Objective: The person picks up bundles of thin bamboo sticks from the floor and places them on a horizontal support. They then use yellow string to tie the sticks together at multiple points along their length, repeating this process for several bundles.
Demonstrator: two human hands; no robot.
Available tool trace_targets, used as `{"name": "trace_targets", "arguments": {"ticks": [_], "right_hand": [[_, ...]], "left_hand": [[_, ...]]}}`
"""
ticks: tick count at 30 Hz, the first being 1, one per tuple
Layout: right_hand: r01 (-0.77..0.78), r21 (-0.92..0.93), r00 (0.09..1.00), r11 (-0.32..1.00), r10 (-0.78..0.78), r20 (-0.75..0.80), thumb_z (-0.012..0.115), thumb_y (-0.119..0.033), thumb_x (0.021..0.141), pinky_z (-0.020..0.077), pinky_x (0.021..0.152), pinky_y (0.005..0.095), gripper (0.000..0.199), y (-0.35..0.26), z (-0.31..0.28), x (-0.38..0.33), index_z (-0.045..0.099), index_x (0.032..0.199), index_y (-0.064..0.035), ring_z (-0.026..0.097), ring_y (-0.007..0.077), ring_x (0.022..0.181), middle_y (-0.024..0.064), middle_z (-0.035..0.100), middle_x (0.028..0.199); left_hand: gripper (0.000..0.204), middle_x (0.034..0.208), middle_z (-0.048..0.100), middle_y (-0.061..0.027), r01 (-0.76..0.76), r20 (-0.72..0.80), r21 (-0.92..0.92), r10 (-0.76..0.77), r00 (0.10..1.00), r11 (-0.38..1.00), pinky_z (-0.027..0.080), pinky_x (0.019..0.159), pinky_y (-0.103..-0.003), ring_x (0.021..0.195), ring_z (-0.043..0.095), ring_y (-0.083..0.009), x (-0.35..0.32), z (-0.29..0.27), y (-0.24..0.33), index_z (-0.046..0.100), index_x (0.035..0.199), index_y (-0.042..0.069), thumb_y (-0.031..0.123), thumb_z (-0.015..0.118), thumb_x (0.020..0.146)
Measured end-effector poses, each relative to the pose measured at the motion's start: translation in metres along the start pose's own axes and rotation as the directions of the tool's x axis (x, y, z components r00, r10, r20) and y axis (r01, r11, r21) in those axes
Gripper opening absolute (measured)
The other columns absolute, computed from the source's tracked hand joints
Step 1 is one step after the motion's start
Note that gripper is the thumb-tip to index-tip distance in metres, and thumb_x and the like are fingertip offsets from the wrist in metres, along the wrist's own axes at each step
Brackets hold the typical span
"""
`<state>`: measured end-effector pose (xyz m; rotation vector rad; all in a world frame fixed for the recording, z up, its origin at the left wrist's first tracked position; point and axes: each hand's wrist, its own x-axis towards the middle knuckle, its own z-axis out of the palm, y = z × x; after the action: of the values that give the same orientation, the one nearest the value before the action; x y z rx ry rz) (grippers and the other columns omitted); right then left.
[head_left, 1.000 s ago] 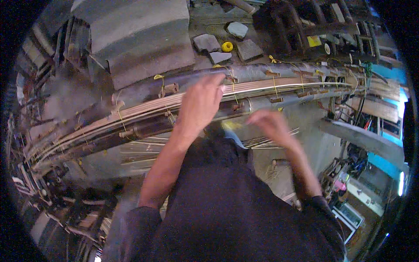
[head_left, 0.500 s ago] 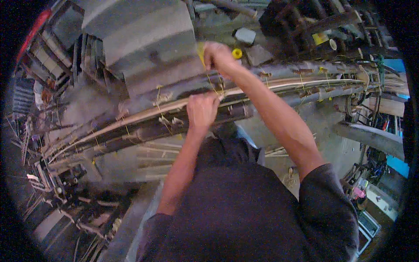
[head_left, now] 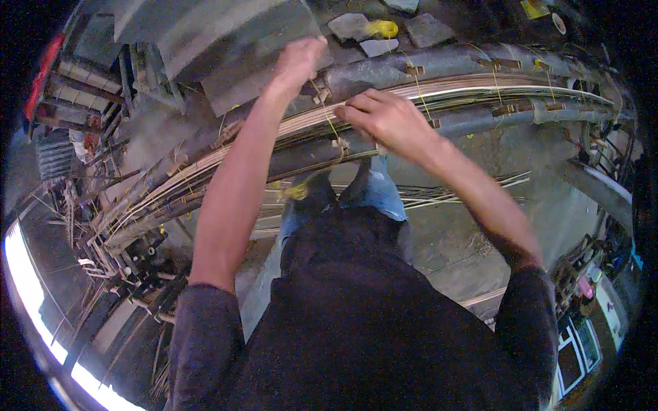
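Note:
A long, curved bundle of thin, pale wooden strips [head_left: 301,127] runs across the bench between two dark pipes, with yellow cords tied round it at intervals. My left hand [head_left: 298,61] is a closed fist raised beyond the bundle. A thin yellow cord [head_left: 313,88] stretches from it down to the strips. My right hand [head_left: 391,120] lies over the bundle, its fingers curled and pressed onto the strips where the cord crosses; the fingertips are partly hidden. A loose tangle of yellow cord [head_left: 295,190] hangs on the near side, in front of my legs.
The far pipe [head_left: 370,72] and near pipe [head_left: 480,120] carry short wooden pegs. Beyond them lie flat stones [head_left: 348,26] and a yellow cord roll [head_left: 384,29]. Loose strips [head_left: 439,195] lie on the floor below; a wooden rack [head_left: 79,89] stands far left.
My left hand has gone from the strips up to a raised fist beyond them. My right hand has come down onto the bundle. The yellow tangle now hangs on the near side.

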<state>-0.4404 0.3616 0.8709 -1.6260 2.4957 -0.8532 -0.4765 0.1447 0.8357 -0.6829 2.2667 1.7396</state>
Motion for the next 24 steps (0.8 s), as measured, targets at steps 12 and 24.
{"name": "trace_targets", "arguments": {"ticks": [12,24], "right_hand": [[-0.64,0.658,0.387,-0.396,0.574,0.722,0.065,-0.013,0.087,0.0512,0.074,0.0299,0.037,-0.194,0.169,-0.001,0.055,0.122,-0.0062,0.064,0.0172,0.08,0.0095,0.067,0.092],[0.107,0.187,0.952,0.976,-0.155,0.263,0.062,-0.016,0.082,0.0517,0.076,0.0445,0.021,-0.172,0.067,0.277,0.066,0.098,-0.0028,0.063,0.0373,0.089,0.0187,0.065,0.091]], "left_hand": [[0.036,0.092,0.067,-0.0168,-0.504,0.176,0.481,0.484,0.857,0.718,0.049,0.079,-0.041,0.09,0.064,-0.0351,-0.013,-0.195,-0.031,0.066,0.103,0.008,0.039,0.049,0.093],[0.022,0.081,0.069,-0.0124,-0.417,-0.122,0.611,0.602,0.789,0.672,0.049,0.071,-0.044,0.076,0.065,-0.0316,-0.162,-0.164,-0.138,0.069,0.088,0.008,0.028,0.06,0.087]]}}
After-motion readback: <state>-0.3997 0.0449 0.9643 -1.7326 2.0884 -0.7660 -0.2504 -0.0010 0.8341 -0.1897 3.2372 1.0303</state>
